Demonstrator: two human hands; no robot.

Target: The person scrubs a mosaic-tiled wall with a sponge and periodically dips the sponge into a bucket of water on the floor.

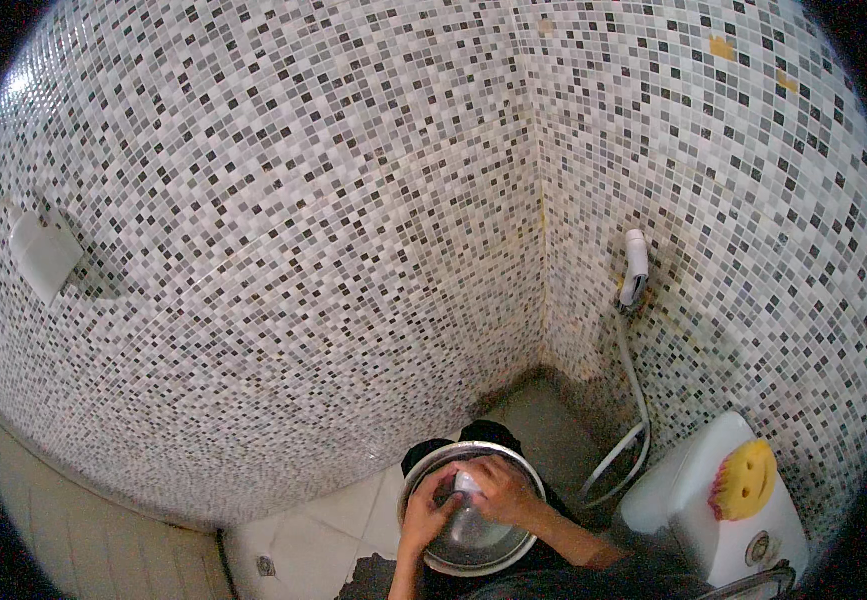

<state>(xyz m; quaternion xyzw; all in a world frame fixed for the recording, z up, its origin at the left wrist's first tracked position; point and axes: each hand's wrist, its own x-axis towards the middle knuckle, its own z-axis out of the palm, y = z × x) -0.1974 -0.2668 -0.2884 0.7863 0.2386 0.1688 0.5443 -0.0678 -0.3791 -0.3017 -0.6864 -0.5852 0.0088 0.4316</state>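
A round metal basin point(478, 566) rests at the person's lap, low in the middle of the view. Inside it, both hands are around a small white object point(466, 481), whose kind I cannot tell. My left hand point(433, 510) is curved at its left side, thumb and fingers apart. From the right, my right hand point(501, 487) grips it with bent fingers. The basin's inner bottom shows below the hands and looks shiny.
At the right stands a white toilet tank point(752, 517) with a yellow smiling-face sponge point(747, 480) on its lid. A white handheld sprayer point(635, 262) with a hose hangs on the mosaic wall. A white wall-mounted holder point(47, 255) is far left; a floor drain point(265, 565) lies low left.
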